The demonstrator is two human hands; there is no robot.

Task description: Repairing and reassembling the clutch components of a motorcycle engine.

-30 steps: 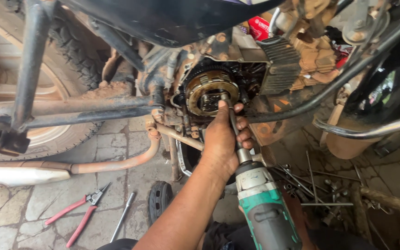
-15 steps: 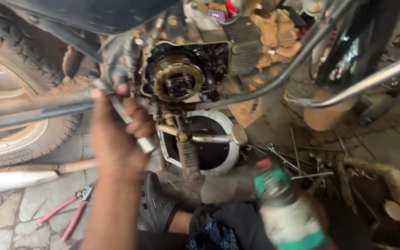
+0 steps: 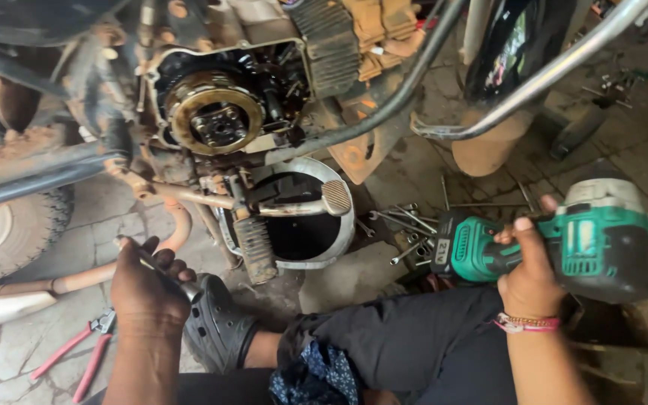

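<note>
My left hand is low at the left, closed around a thin dark metal bar that sticks up out of the fist. My right hand grips the handle of a green and black cordless impact wrench, held off to the right above my knee. The motorcycle engine's open side shows a round brass-coloured clutch at the upper left, well above both hands. Neither hand touches the engine.
A round metal basin sits under the engine, behind a footpeg. Several spanners lie on the stone floor. Red-handled pliers lie at the lower left near a tyre and an exhaust pipe. My black clog is beside my left hand.
My left hand has dropped from the clutch down toward the floor with the bar. The impact wrench has swung away from the engine to the right.
</note>
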